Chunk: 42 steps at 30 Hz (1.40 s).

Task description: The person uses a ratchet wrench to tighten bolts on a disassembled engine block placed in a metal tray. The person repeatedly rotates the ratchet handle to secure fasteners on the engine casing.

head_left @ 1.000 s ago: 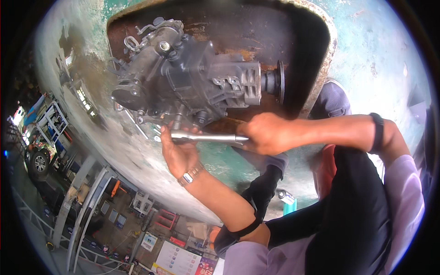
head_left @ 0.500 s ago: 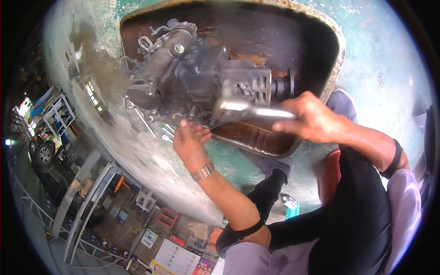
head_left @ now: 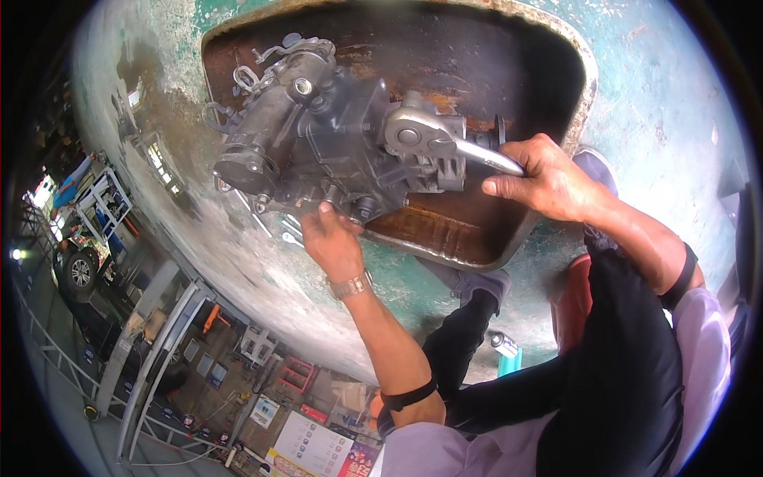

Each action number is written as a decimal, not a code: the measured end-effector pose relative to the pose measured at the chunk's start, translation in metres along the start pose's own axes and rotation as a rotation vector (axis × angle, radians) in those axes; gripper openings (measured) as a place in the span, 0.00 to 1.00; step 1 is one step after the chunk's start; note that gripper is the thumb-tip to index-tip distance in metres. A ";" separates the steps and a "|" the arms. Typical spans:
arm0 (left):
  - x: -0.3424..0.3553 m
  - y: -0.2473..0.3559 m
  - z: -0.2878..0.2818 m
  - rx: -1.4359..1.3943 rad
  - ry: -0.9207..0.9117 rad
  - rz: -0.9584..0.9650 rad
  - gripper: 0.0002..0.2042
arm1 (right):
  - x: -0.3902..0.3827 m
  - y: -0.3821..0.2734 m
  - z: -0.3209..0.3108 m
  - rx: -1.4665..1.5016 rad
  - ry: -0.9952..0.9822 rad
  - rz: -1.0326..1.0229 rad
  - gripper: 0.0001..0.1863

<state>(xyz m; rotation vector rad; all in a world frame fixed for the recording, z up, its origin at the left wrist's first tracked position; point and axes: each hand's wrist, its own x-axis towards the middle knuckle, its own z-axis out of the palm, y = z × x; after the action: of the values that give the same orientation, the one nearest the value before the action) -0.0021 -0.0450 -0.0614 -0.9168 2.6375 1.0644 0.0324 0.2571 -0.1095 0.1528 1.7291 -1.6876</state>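
Note:
A dark grey metal mechanical assembly [head_left: 338,115], like a steering gear or gearbox, lies in a rusty pan [head_left: 590,87]. My right hand [head_left: 548,176] is closed round the handle of a ratchet wrench [head_left: 441,139]. The ratchet's round head is over the right part of the assembly, so whether it touches there I cannot tell. My left hand [head_left: 334,245] is at the assembly's near lower edge, beside a bolt-like fitting [head_left: 364,208]. Its fingers are bent and pressed in there; what they grip, if anything, is hidden.
Wrenches [head_left: 292,233] lie on the worn green floor, left of my left hand. A can with a turquoise body [head_left: 509,362] stands near my legs, by a red object [head_left: 572,306]. My shoe [head_left: 489,286] is close to the pan's near edge. Farther left is a metal frame [head_left: 159,350].
The ratchet has swung up and away from the near-edge fitting, over the right part of the assembly. My right hand rose slightly with it. My left fingers have curled in at the assembly's edge.

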 end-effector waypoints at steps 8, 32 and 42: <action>0.010 -0.004 -0.013 0.269 -0.050 0.198 0.10 | 0.001 0.002 0.000 -0.026 -0.003 0.000 0.18; 0.017 -0.004 -0.023 0.230 -0.191 0.170 0.15 | 0.001 -0.004 0.002 -0.126 0.045 -0.121 0.16; 0.023 0.005 -0.021 0.157 -0.189 -0.117 0.15 | 0.003 -0.009 -0.003 -0.201 -0.036 -0.085 0.14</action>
<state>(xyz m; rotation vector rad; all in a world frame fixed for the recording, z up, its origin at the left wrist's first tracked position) -0.0219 -0.0670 -0.0513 -0.8788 2.4402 0.8581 0.0243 0.2575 -0.1036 -0.0439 1.8885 -1.5539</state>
